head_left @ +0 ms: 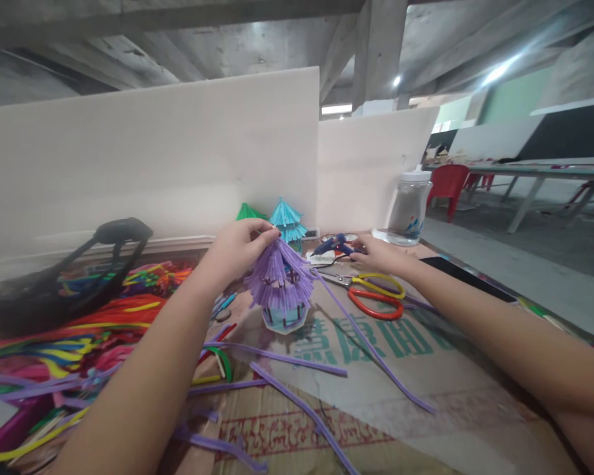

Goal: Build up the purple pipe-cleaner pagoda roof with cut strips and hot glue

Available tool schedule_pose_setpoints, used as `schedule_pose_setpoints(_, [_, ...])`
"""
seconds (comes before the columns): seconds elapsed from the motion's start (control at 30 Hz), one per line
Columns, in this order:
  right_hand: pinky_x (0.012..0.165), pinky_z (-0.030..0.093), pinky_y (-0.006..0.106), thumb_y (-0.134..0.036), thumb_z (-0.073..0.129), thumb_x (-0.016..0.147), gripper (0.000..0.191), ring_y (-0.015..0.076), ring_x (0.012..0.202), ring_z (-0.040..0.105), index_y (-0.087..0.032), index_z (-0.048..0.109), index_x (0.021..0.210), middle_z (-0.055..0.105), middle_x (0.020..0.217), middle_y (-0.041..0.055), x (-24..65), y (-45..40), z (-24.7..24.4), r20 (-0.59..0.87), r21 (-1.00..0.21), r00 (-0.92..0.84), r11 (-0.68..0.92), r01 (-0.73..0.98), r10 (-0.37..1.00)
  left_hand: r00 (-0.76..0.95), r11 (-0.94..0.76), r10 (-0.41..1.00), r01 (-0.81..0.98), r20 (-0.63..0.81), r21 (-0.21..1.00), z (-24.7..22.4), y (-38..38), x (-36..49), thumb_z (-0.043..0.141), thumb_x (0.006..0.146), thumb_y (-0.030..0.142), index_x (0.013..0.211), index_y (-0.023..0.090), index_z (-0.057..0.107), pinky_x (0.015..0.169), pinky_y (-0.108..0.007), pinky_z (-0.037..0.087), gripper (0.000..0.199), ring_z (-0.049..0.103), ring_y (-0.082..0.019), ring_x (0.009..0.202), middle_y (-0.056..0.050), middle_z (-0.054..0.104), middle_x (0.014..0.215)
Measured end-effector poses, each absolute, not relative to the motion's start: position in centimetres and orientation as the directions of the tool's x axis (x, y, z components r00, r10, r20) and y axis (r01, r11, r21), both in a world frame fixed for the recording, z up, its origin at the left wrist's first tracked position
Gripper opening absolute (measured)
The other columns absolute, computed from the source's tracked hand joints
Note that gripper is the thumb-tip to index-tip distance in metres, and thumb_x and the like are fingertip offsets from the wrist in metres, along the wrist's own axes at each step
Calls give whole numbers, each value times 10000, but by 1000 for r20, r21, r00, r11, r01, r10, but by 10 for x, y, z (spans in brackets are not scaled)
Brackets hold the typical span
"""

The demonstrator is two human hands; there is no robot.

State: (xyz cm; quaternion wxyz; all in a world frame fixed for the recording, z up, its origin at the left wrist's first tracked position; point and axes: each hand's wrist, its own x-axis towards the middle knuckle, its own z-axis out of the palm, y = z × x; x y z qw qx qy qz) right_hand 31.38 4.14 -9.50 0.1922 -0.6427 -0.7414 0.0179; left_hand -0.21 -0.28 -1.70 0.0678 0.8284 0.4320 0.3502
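A purple two-tiered pavilion model [281, 280] of pipe cleaners stands upright on a pale base at the middle of the table. My left hand [245, 247] is closed at its peak, thumb and fingers pinched on the tip. On the right, my right hand [373, 256] has its fingers round the handle end of a dark blue glue gun [335, 244], whose nozzle points left toward the model. Scissors with yellow and red handles [376, 305] lie just below that hand. Purple pipe cleaners [301, 361] are scattered in front of the model.
Behind the model stand a blue pavilion [284, 214] and a green one [250, 211]. A clear bottle [406, 210] is at the back right, near a black flat object [468, 279]. Colourful pipe cleaners [123, 313] and a black bag-like object [79, 284] fill the left.
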Motion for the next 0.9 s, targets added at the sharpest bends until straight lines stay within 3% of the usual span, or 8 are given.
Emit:
schedule_pose_setpoints(0.27, [860, 496, 357, -351, 670, 879, 440, 266, 1010, 639, -123, 597, 1249, 680, 1144, 151, 306, 76, -115, 171, -350, -58, 116, 930, 984, 444, -611, 788, 652, 427, 450, -12, -6, -10, 563, 868, 459, 996, 173, 718, 700, -297, 446, 349, 648, -209, 829, -61, 734, 956])
schedule_pose_setpoints(0.47, [873, 541, 440, -364, 598, 943, 357, 234, 1052, 621, -167, 584, 1241, 597, 1252, 92, 297, 107, -122, 79, -396, 43, -8, 918, 996, 447, -603, 795, 662, 411, 445, -13, -7, -10, 602, 842, 458, 993, 179, 710, 591, -280, 417, 335, 619, -183, 686, -42, 708, 803])
schedule_pose_setpoints(0.63, [873, 540, 441, -362, 597, 944, 360, 232, 1052, 619, -171, 578, 1248, 595, 1254, 90, 298, 106, -121, 102, -508, 65, -4, 861, 993, 451, -613, 785, 660, 425, 434, -14, -4, -10, 603, 839, 444, 967, 176, 715, 607, -275, 419, 317, 625, -185, 709, -39, 712, 818])
schedule_pose_setpoints(0.8, [752, 563, 357, -375, 645, 895, 279, 244, 854, 701, -134, 681, 1031, 728, 979, 112, 307, 88, -103, 165, -662, 51, 72, 746, 985, 440, -616, 782, 652, 442, 441, -12, -4, -9, 504, 906, 423, 925, 159, 722, 691, -280, 429, 343, 631, -194, 805, -42, 726, 876])
schedule_pose_setpoints(0.9, [695, 574, 336, -383, 703, 833, 307, 245, 778, 724, -151, 682, 1033, 755, 914, 116, 305, 68, -87, 226, -757, 22, 161, 634, 974, 436, -606, 789, 668, 433, 431, -11, -4, -11, 476, 918, 452, 881, 161, 718, 663, -283, 413, 381, 612, -189, 767, -36, 700, 810])
